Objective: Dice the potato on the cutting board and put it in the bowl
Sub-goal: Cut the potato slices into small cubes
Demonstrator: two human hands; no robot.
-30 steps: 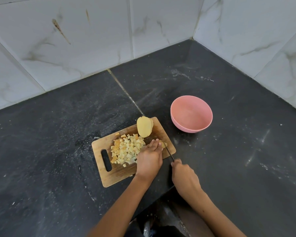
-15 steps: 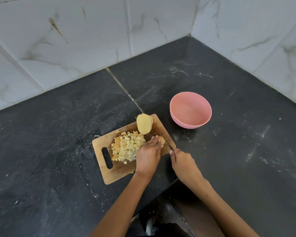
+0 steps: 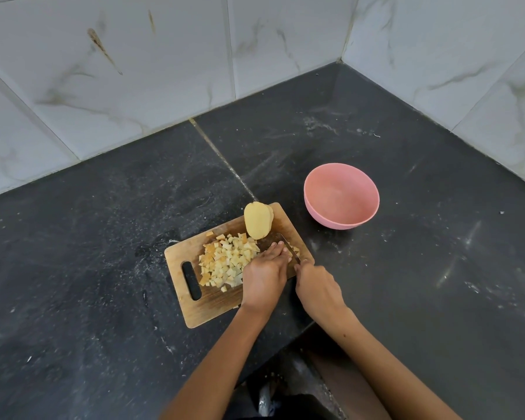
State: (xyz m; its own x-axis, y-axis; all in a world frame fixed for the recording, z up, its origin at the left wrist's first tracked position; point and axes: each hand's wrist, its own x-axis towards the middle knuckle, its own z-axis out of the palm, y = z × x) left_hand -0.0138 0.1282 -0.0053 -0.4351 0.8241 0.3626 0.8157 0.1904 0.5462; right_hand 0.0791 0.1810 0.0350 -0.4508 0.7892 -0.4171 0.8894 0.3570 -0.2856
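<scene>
The peeled potato half [image 3: 258, 220] lies lengthwise away from the person on the wooden cutting board [image 3: 194, 310]. The left hand [image 3: 265, 275] presses a potato piece with straight fingers; the right hand [image 3: 315, 287] grips the knife [image 3: 290, 246].

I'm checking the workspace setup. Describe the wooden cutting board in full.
The rectangular wooden cutting board, brown with rounded corners and a dark slot handle near its left end, lies flat and skewed on the black stone counter. It carries a pile of pale diced potato cubes and an uncut yellow potato half at its far edge. The left hand rests over its near right part.
</scene>
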